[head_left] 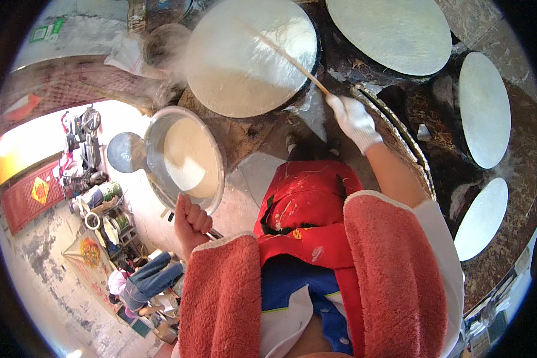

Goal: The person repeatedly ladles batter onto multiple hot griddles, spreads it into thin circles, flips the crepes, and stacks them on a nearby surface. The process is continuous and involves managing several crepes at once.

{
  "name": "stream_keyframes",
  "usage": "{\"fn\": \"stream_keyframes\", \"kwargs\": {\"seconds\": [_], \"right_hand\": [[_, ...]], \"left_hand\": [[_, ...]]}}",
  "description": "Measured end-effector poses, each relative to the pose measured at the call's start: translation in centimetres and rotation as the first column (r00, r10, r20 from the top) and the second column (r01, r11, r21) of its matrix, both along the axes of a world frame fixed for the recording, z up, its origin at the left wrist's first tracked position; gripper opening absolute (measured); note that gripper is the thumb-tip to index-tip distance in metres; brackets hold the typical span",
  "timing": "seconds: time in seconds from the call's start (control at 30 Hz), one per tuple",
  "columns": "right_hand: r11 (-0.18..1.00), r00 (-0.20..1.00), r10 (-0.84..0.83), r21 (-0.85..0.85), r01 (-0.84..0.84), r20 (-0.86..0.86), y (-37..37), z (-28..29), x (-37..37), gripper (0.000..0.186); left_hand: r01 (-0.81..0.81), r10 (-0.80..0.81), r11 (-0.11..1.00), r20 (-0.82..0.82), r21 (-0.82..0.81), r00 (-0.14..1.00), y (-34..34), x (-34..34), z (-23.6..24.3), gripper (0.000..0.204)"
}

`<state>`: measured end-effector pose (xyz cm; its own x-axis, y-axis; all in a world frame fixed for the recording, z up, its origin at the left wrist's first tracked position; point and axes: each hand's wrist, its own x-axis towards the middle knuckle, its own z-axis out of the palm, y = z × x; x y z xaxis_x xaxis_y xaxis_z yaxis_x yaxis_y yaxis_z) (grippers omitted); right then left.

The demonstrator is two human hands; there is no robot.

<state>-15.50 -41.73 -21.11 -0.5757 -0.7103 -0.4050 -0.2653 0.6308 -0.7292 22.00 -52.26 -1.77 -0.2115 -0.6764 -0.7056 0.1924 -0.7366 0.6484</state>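
1. The right hand (pixel 353 121), white-gloved, is closed around the near end of a thin stick (pixel 292 59).
2. The stick reaches over the big round pan (pixel 318 52). Steam (pixel 206 33) blurs its tip, so I can't tell if it touches the pale sheet (pixel 238 77) on the pan.
3. The left hand (pixel 191 221) is bare and curled around a metal handle (pixel 214 235), well apart from the right, beside the bowl (pixel 156 148) of batter (pixel 191 140). I can't tell what the handle's other end is.
4. The stick looks light and stiff. Hold the near end, away from heat.
5. The sheet looks thin, soft, wet and easy to tear. Hold only its edge, gently.
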Motion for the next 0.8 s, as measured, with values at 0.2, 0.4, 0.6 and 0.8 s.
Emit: {"fn": "stream_keyframes", "kwargs": {"seconds": [0.2, 0.4, 0.6, 0.8], "right_hand": [[0.937, 0.929, -0.348, 0.035, 0.346, 0.123, 1.5, 0.1, 5.0, 0.044], [0.978, 0.975, -0.192, 0.055, 0.199, -0.115, -2.9, 2.6, 5.3, 0.048], [0.943, 0.967, -0.248, 0.213, 0.255, -0.062, -6.7, 4.6, 6.7, 0.054], [0.950, 0.989, -0.147, 0.278, 0.144, -0.010, -7.0, 6.1, 8.6, 0.057]], "left_hand": [[0.252, -0.266, 0.921, 0.009, 0.297, 0.964, -3.8, -5.5, -4.2, 0.045], [0.580, -0.373, 0.708, -0.485, 0.402, 0.791, -9.3, -12.3, -7.4, 0.033], [0.561, -0.500, 0.806, -0.291, 0.190, 0.816, -12.0, -13.9, -7.3, 0.019], [0.522, -0.507, 0.830, -0.124, 0.199, 0.853, -13.7, -13.5, -7.9, 0.020]]}}
